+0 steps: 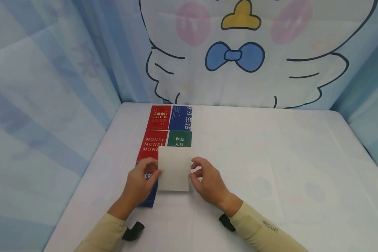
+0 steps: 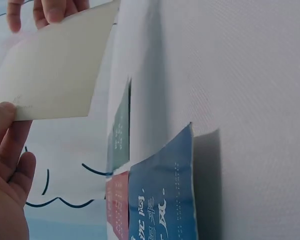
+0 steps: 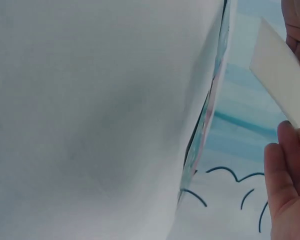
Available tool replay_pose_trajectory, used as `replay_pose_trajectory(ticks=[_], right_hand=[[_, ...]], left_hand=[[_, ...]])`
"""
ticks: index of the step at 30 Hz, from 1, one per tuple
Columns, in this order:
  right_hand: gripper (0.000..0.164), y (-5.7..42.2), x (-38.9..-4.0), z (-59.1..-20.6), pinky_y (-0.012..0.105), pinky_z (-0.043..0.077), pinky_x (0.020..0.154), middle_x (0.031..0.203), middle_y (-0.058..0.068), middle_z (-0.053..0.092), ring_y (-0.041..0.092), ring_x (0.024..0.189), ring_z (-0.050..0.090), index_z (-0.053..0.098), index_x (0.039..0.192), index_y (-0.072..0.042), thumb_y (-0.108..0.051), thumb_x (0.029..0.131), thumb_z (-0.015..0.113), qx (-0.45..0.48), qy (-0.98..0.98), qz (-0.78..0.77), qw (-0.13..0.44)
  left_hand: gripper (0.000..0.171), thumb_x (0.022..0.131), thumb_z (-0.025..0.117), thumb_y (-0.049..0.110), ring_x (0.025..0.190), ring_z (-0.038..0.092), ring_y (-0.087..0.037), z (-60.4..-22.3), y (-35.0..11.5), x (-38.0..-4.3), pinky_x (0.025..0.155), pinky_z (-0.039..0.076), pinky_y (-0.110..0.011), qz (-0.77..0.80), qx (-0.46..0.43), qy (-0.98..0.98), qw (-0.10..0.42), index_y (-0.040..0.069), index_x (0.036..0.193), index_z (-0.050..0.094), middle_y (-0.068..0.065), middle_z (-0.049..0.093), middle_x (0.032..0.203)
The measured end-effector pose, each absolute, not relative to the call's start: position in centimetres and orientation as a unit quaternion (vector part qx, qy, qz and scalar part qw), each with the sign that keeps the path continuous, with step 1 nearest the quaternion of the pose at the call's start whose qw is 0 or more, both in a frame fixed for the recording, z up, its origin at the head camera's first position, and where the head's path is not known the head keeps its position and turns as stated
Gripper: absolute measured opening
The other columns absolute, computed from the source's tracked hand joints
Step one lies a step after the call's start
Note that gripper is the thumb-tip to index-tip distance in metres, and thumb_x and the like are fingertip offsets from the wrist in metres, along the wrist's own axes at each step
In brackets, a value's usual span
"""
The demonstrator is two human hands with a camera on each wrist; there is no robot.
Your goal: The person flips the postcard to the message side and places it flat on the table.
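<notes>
A cream-white card [image 1: 174, 169], its plain side up, is held above the table by its side edges. My left hand [image 1: 143, 179] pinches its left edge between thumb and fingers. At the opposite edge, my right hand [image 1: 208, 182] holds the card with its fingertips. Faint small print shows near one corner of the card [image 2: 55, 70] in the left wrist view. Underneath and beyond it lie a green card [image 1: 180, 137] and a red MONEY card [image 1: 151, 141]. A blue card [image 1: 149, 199] with white writing lies below my left hand, partly hidden by it.
Farther back, a red GOOD LUCK card [image 1: 159, 117] and a blue card with white characters [image 1: 179, 118] lie side by side. A white cloth covers the table [image 1: 271, 168]. Printed curtains [image 1: 239, 84] hang behind it and at both sides.
</notes>
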State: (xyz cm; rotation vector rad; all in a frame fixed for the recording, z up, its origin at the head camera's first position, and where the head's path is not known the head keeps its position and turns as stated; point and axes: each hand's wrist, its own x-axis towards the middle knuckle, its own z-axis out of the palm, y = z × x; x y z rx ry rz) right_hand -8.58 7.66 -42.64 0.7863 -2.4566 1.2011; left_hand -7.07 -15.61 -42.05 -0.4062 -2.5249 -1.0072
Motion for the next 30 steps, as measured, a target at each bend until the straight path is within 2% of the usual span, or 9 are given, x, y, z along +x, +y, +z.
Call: replay_pose_trajectory(ticks=[3,5,10,12,17,22,30], right_hand=[[0.047,7.6,-8.5,-42.4,0.027,0.058,0.071,0.101,0.008,0.06,0.015,0.075,0.066,0.053,0.127,0.001,0.005,0.085,0.074,0.266,-0.863,0.413,0.121],[0.047,7.6,-8.5,-42.2,0.025,0.057,0.07,0.101,0.006,0.06,0.013,0.076,0.065,0.056,0.129,0.0,0.003,0.086,0.074,0.255,-0.874,0.404,0.094],[0.047,7.6,-8.5,-41.9,0.028,0.055,0.07,0.098,0.001,0.061,0.012,0.08,0.066,0.06,0.131,-0.003,-0.006,0.087,0.075,0.233,-0.901,0.364,0.03],[0.046,7.6,-8.7,-41.9,0.029,0.055,0.07,0.097,0.0,0.061,0.013,0.082,0.066,0.061,0.131,-0.004,-0.008,0.088,0.075,0.229,-0.909,0.348,0.01],[0.045,7.3,-9.0,-42.0,0.031,0.054,0.071,0.094,0.0,0.063,0.015,0.082,0.063,0.06,0.131,-0.007,-0.011,0.088,0.075,0.215,-0.917,0.334,-0.04],[0.046,7.1,-9.5,-42.3,0.032,0.052,0.072,0.091,-0.002,0.062,0.014,0.08,0.058,0.059,0.132,-0.009,-0.013,0.089,0.075,0.202,-0.918,0.332,-0.081],[0.047,6.8,-10.0,-42.8,0.032,0.05,0.07,0.087,-0.002,0.06,0.016,0.076,0.056,0.058,0.132,-0.007,-0.012,0.088,0.075,0.185,-0.918,0.331,-0.116]], left_hand=[[0.039,0.079,0.083,-0.002,0.089,0.069,-0.02,-42.3,-15.8,-7.3,0.077,0.059,-0.035,-0.335,-0.179,-0.899,0.218,0.002,0.113,0.065,-0.01,0.066,0.104],[0.039,0.078,0.083,-0.002,0.091,0.067,-0.02,-42.5,-15.9,-7.3,0.079,0.059,-0.035,-0.323,-0.189,-0.903,0.21,0.002,0.113,0.068,-0.009,0.066,0.104],[0.04,0.08,0.084,0.004,0.107,0.063,-0.024,-42.6,-16.2,-7.1,0.088,0.056,-0.042,-0.306,-0.158,-0.93,0.131,0.006,0.118,0.07,-0.008,0.067,0.111],[0.041,0.081,0.084,0.007,0.112,0.061,-0.027,-42.6,-16.2,-7.1,0.094,0.052,-0.048,-0.294,-0.14,-0.94,0.1,0.008,0.12,0.07,-0.008,0.067,0.114],[0.042,0.082,0.084,0.014,0.115,0.058,-0.03,-42.6,-16.2,-7.4,0.098,0.043,-0.061,-0.266,-0.118,-0.955,0.053,0.011,0.121,0.07,-0.009,0.068,0.116],[0.043,0.082,0.084,0.016,0.117,0.056,-0.032,-42.9,-16.2,-7.8,0.099,0.042,-0.062,-0.248,-0.105,-0.963,0.015,0.011,0.123,0.07,-0.01,0.066,0.119],[0.045,0.084,0.082,0.02,0.12,0.054,-0.034,-43.4,-16.0,-8.3,0.101,0.039,-0.061,-0.225,-0.088,-0.969,-0.045,0.013,0.126,0.068,-0.012,0.064,0.124]])
